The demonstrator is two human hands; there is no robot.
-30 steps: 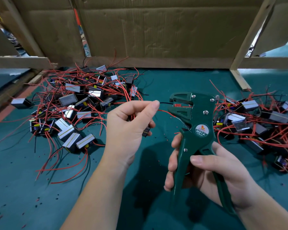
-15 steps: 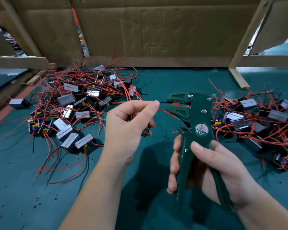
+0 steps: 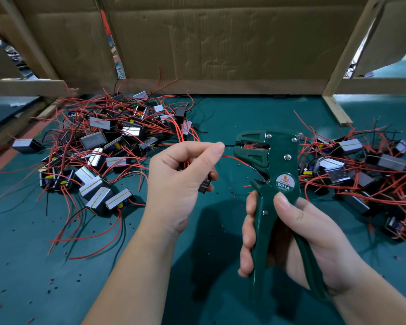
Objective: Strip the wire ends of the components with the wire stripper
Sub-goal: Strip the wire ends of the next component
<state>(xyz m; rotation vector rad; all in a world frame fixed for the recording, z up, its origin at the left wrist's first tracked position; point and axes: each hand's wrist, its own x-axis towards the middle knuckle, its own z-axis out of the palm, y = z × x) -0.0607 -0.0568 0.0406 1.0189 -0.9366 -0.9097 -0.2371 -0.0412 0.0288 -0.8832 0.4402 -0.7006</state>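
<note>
My right hand (image 3: 298, 240) grips the handles of a green wire stripper (image 3: 271, 165), held upright with its jaws pointing left. My left hand (image 3: 181, 179) holds a small black component (image 3: 205, 185) in its palm and pinches that part's thin black wire (image 3: 230, 145) between thumb and forefinger. The wire's end sits inside the stripper's jaws. A red wire (image 3: 234, 159) from the same component hangs loose below the jaws.
A pile of components with red and black wires (image 3: 108, 146) lies at the left on the green mat (image 3: 33, 266). Another pile (image 3: 361, 165) lies at the right. Cardboard walls and wooden slats (image 3: 220, 85) close off the back. Small insulation scraps dot the mat.
Both hands have held nearly still. The stripper's handles have closed a little in my right hand, with the black wire still in the jaws.
</note>
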